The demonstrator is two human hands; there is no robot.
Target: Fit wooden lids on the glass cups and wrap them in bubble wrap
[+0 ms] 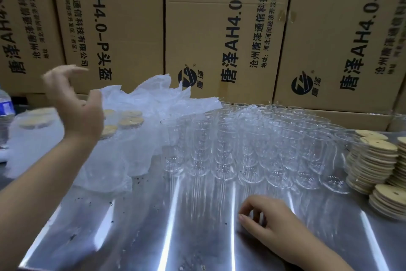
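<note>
A wall of tall brown cardboard boxes (219,29) printed with black lettering fills the background. In front of you lies a shiny steel counter (153,237), speckled with dark crumbs.

On its far right half stands a dense block of clear, empty glass cups (252,143), upright in rows and none of them lidded. To their left lies a crumpled heap of translucent white bubble wrap (149,99). At the right edge, just beside the cups, rise several stacks of round pale wooden lids (373,161), each with a small hole.

Left of the heap sit a few finished cups with wooden tops (130,121), seemingly wrapped already, though blur hides the detail. By this count only a handful are done, and dozens of cups remain to be lidded and wrapped.

Your left hand (77,112) is raised over the finished group, fingers spread and hooked, holding nothing. Your right hand (270,222) rests on the counter near you, fingers loosely curled, empty.
</note>
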